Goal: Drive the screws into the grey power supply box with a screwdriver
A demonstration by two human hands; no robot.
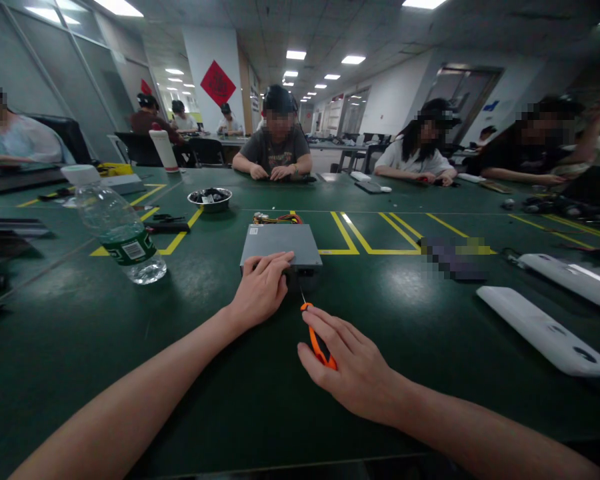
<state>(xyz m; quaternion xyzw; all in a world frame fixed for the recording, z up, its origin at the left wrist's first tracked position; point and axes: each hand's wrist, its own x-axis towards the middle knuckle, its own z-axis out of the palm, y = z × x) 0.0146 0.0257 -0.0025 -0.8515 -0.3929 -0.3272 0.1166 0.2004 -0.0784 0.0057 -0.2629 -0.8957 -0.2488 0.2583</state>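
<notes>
A grey computer power supply (285, 239) sits on the green table, a bundle of coloured cables (280, 219) at its far side. My left hand (263, 290) grips its near left part, fingers across the top and thumb down by the front face. In my right hand (347, 360) is a screwdriver (321, 347) with an orange and black handle. Its thin shaft points up at the near face of the power supply. Whether the tip sits in a screw I cannot tell, as it is too small and dark there.
Left stands a water bottle (130, 233); beyond it is a metal bowl (210, 199) of small dark parts. White elongated devices (545, 327) lie at right, near a blurred dark object (453, 259). Yellow tape (350, 233) marks the green table (205, 420). Several people sit around.
</notes>
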